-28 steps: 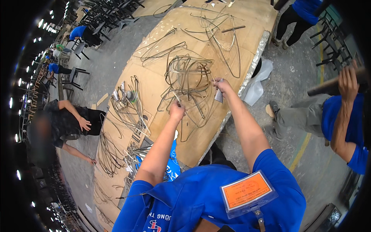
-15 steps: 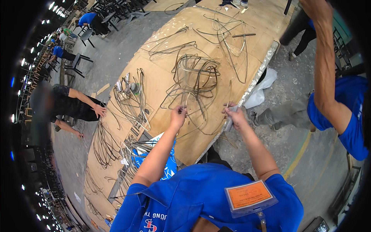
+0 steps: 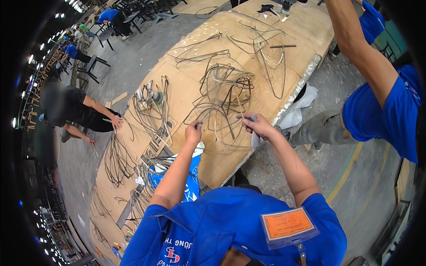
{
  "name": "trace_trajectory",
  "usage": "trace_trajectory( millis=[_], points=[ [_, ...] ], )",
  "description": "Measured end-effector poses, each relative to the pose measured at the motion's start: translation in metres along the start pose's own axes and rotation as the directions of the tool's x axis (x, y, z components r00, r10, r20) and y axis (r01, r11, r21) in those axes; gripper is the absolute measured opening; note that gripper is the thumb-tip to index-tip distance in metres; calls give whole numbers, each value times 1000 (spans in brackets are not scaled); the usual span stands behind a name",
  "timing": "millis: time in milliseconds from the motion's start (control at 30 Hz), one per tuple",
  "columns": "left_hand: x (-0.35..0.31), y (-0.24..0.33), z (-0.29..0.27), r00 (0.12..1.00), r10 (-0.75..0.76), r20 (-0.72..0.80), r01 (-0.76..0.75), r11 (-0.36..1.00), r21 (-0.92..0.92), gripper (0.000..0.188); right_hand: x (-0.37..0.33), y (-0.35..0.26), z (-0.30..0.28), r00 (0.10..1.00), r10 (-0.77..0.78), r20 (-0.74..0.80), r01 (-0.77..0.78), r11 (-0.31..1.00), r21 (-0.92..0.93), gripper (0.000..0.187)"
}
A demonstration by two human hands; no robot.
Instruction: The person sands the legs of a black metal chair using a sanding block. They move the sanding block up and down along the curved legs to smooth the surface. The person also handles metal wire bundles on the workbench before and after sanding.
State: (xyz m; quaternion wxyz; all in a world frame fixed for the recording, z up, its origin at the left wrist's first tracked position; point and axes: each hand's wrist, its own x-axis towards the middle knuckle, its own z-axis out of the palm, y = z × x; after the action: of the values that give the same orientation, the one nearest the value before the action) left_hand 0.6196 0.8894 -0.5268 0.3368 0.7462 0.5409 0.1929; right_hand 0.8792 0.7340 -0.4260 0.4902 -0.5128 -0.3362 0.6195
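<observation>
Grips a thin pale rod (image 3: 240, 105) in the right hand (image 3: 259, 126), with fingers curled tight, plus a grey scrap (image 3: 256, 141) beneath. Curls the left hand (image 3: 194, 132) into a pinch; cannot tell around what. Points the rod's long axis far and slightly left, toward the wire tangle (image 3: 230, 92) on the counter (image 3: 222, 170), beyond both hands, densest nearer the right, loose loops near the left.

Hands (image 3: 258, 126) — near tangled wires (image 3: 230, 92)
</observation>
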Motion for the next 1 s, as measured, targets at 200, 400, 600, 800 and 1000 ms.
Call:
trace_trajectory(
  millis=[200,400,600,800,1000],
  points=[
    [-4,-1,6,996,-5,84,6,1000,-11,19,46,-7,-12,991,33,128,-4,976,-219,26],
    [-6,6,7,997,-38,66,37,999,24,18,60,-16,4,984,50,168,-27,991,-133,24],
    [-2,13,-5,989,-136,62,130,988,85,22,18,-39,3,969,80,234,-71,996,-45,29],
    [-10,24,0,998,-55,23,52,993,102,22,-8,-49,7,971,82,227,-23,968,-249,27],
    [-13,31,-2,999,-39,35,38,999,12,23,-18,-55,3,959,139,246,-23,906,-422,28]
  ],
)
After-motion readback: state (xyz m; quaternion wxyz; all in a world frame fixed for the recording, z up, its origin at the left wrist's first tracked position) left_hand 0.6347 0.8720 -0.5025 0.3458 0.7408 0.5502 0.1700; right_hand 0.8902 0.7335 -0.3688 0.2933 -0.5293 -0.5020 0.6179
